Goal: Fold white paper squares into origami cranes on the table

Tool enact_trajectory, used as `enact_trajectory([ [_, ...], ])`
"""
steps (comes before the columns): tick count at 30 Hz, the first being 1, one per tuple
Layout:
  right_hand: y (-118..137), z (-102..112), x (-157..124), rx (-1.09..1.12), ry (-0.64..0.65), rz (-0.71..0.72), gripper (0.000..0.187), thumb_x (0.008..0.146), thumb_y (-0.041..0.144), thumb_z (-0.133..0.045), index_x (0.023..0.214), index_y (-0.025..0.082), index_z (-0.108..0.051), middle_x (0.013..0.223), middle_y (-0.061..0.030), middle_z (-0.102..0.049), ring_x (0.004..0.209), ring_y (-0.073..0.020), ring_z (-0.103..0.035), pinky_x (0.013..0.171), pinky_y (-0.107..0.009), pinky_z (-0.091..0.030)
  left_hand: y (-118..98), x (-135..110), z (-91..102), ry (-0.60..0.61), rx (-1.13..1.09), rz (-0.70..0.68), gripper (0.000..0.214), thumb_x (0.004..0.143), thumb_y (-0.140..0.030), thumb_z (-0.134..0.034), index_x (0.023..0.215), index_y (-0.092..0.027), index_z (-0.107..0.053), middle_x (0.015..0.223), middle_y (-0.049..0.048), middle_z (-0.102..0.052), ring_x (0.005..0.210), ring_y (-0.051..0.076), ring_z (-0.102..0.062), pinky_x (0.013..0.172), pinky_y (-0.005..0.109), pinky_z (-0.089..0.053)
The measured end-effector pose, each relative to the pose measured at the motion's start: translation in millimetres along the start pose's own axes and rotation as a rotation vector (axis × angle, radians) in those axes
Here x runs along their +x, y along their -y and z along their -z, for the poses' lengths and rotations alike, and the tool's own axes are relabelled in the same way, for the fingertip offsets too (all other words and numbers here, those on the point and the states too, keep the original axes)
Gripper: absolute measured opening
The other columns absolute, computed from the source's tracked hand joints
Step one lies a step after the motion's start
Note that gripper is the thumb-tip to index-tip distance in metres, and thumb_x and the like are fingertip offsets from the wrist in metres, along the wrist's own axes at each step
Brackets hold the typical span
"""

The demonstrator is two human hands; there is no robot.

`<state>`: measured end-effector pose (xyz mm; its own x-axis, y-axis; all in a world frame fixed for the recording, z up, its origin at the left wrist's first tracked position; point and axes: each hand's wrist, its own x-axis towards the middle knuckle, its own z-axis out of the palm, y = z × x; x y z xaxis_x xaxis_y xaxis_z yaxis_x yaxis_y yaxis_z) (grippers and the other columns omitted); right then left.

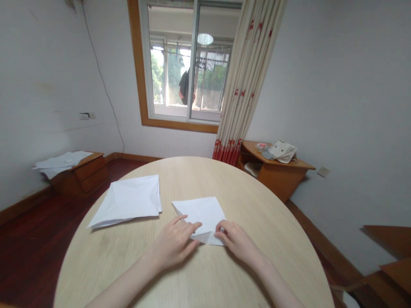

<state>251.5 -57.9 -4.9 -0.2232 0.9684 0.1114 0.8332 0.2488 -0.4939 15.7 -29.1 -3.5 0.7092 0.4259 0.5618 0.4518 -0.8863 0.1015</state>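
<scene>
Two bare hands work at one folded white sheet of paper [204, 211], which lies on the near middle of a round pale-wood table [205, 282]. Spread fingers of the left hand [176, 241] rest on the sheet's near left part and hide some of that edge. Opposite, the right hand [239, 241] curls thumb and fingers together at the near right corner, covering it; from where I stand I cannot tell whether they pinch the paper. Along the near side, a flap stands partly raised between the hands.

Left of the sheet, and apart from it, sits one pile of folded white papers [133, 196]; its layers are too close to count. Beyond the table, far left, several loose sheets [64, 161] overhang one low wooden nightstand [91, 173] with two drawers. One sliding window [210, 85] fills the far wall, and one cream curtain [245, 77] with red flowers hangs at its right. Far right, one corner cabinet [276, 182] bears one pale cloth bag [283, 152].
</scene>
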Motion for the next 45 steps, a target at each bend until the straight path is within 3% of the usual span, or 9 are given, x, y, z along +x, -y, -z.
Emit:
enact_trajectory([
  [8,4.3,-12.4,0.5,0.094,-0.010,0.000,0.008,0.089,0.020,-0.049,0.082,0.021,-0.053,0.083,-0.0031,-0.064,0.077,-0.0182,-0.059,0.069,-0.027,-0.041,7.2,-0.9,-5.3,-0.116,0.040,-0.014,0.033,0.099,-0.029,-0.041,0.127,-0.013,-0.044,0.089,0.0074,-0.069,0.084,0.021,-0.067,0.091,0.044,-0.051],
  [19,22.5,-27.7,-1.4,0.062,-0.088,-0.034,0.012,0.091,0.021,-0.045,0.081,0.020,-0.052,0.083,-0.0037,-0.062,0.072,-0.0175,-0.057,0.066,-0.028,-0.040,11.4,0.1,-5.0,-0.208,0.096,-0.007,0.034,0.100,-0.028,-0.040,0.132,-0.017,-0.041,0.096,0.0080,-0.069,0.088,0.022,-0.066,0.087,0.044,-0.050],
  [24,30.6,-33.4,-1.3,0.078,-0.089,-0.073,0.010,0.088,0.020,-0.049,0.079,0.020,-0.053,0.083,-0.0034,-0.062,0.078,-0.0183,-0.057,0.069,-0.028,-0.040,12.9,1.6,-3.0,-0.181,0.106,0.032,0.036,0.100,-0.027,-0.041,0.135,-0.019,-0.037,0.101,0.0073,-0.068,0.091,0.022,-0.064,0.092,0.044,-0.046],
  [30,30.8,-38.4,-0.2,0.056,-0.093,-0.086,0.011,0.087,0.019,-0.052,0.077,0.020,-0.056,0.083,-0.0039,-0.064,0.084,-0.0199,-0.057,0.075,-0.029,-0.040,14.5,1.1,-2.9,-0.156,0.086,0.077,0.043,0.097,-0.024,-0.045,0.138,-0.021,-0.032,0.120,0.0111,-0.062,0.108,0.026,-0.059,0.096,0.048,-0.044],
  [38,27.2,-39.8,0.1,0.026,-0.076,-0.100,0.011,0.087,0.019,-0.054,0.077,0.019,-0.060,0.083,-0.0034,-0.066,0.085,-0.0204,-0.057,0.080,-0.032,-0.037,4.6,-4.7,-23.2,-0.110,-0.149,0.373,0.077,0.085,-0.017,-0.058,0.147,-0.024,-0.012,0.151,0.0166,-0.026,0.138,0.030,-0.029,0.107,0.053,-0.036],
  [45,27.2,-38.1,1.0,0.054,-0.058,-0.087,0.007,0.082,0.014,-0.056,0.079,0.019,-0.058,0.087,-0.0038,-0.060,0.088,-0.0195,-0.055,0.079,-0.029,-0.040,-0.1,-7.2,-31.0,-0.047,-0.185,0.372,0.092,0.078,-0.012,-0.058,0.149,-0.023,-0.001,0.152,0.0187,-0.024,0.141,0.033,-0.023,0.109,0.057,-0.033],
])
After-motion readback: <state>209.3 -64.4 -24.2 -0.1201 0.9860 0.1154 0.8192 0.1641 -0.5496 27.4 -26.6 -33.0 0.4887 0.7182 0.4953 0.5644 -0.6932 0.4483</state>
